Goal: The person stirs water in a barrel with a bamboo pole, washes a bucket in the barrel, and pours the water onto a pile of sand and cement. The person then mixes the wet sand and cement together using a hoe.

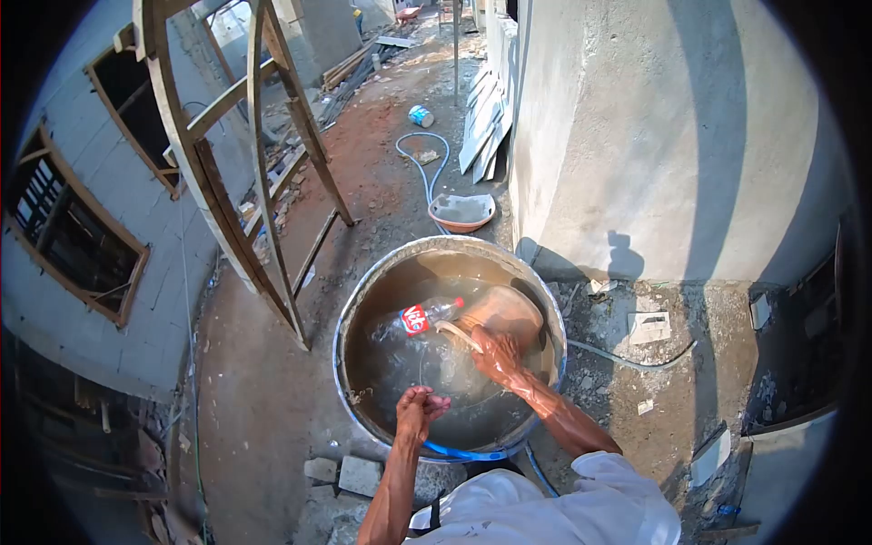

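Note:
A large round drum (340, 363) with murky water (381, 363) in it stands in front of me. My right hand (498, 354) is closed on the rim of an orange-brown bucket (504, 313), which lies tilted in the water at the drum's right side. Beside the bucket floats a clear plastic bottle (415, 319) with a red label and red cap. Over the near part of the drum is my left hand (421, 414), its fingers curled together. A thin line shows above it, but I cannot make out whether the fingers hold it.
A wooden frame (250, 154) stands at the left, before a block wall. Beyond the drum lie a shallow basin (462, 211), a blue hose (427, 173) and a small bucket (421, 116). A plastered wall (627, 136) rises on the right. Concrete blocks (361, 475) sit near my feet.

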Motion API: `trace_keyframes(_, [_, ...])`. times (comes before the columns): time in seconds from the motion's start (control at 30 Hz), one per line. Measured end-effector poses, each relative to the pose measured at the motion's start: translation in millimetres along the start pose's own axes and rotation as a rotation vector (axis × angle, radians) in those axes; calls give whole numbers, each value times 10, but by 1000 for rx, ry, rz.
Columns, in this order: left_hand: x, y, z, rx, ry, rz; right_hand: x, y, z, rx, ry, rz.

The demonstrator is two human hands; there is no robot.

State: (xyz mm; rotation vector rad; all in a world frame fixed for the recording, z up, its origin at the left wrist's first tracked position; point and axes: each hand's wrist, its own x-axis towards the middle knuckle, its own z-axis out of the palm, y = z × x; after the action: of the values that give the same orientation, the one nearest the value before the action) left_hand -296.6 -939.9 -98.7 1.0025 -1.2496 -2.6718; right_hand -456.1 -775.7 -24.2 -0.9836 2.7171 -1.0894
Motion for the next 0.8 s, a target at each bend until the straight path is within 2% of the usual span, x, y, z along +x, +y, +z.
trace_keyframes(0.07, [-34,-34,50,-100,-27,16,26,-233,-177,-216,133,-117])
trace_keyframes(0.1, [-43,-18,114,-103,-37,21,43,-334,-253,-224,139,-121])
trace_keyframes(0.2, [-90,116,316,-242,-98,138,129,-687,-438,-286,332,-452])
trace_keyframes(0.23, [-92,194,375,-243,-102,146,118,-815,-449,-287,338,-460])
trace_keyframes(0.33, [-122,367,475,-280,-203,284,103,-1054,-365,-556,391,-713])
trace_keyframes(0.43, [-132,434,461,-353,-294,351,140,-1134,-326,-535,350,-762])
trace_keyframes(0.5, [-178,425,426,-327,-264,380,185,-1178,-343,-512,390,-756])
trace_keyframes(0.6, [-258,412,349,-288,-90,339,205,-1256,-381,-430,402,-716])
trace_keyframes(0.8, [-320,565,300,-211,-156,395,193,-1132,-128,-366,486,-723])
